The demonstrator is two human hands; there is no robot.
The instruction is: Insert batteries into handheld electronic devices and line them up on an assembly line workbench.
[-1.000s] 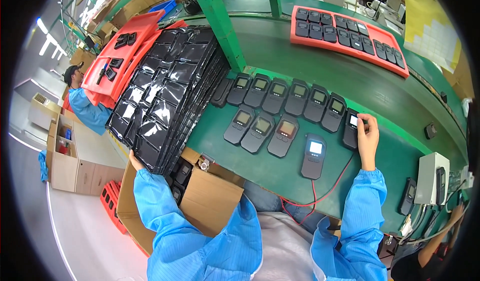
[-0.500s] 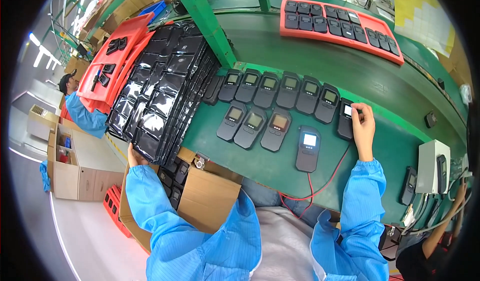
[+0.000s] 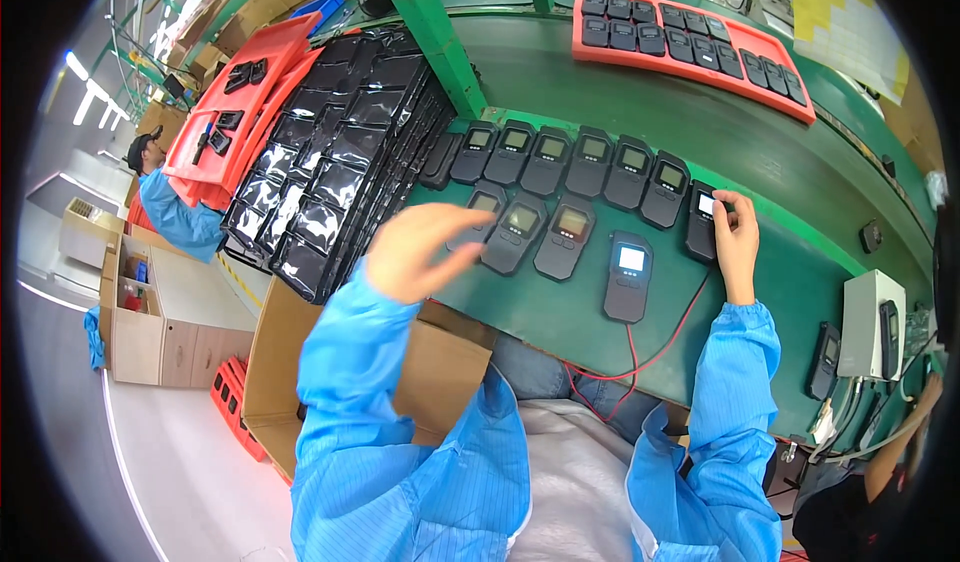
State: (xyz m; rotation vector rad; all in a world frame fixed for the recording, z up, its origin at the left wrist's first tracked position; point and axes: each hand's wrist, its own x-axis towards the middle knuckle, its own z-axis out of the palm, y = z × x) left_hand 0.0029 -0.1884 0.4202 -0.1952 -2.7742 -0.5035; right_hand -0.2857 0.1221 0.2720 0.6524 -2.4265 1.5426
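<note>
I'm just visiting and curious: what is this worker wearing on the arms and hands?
Both arms are in loose, bright blue smock sleeves of thin, faintly striped fabric, gathered at the wrists. The left hand and right hand are bare: no gloves and no rings or watch that I can make out.

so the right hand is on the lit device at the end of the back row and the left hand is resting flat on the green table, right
Not quite. The head view shows the left hand raised above the green table, not resting on it. The right hand does touch the lit device ending the back row.
</note>
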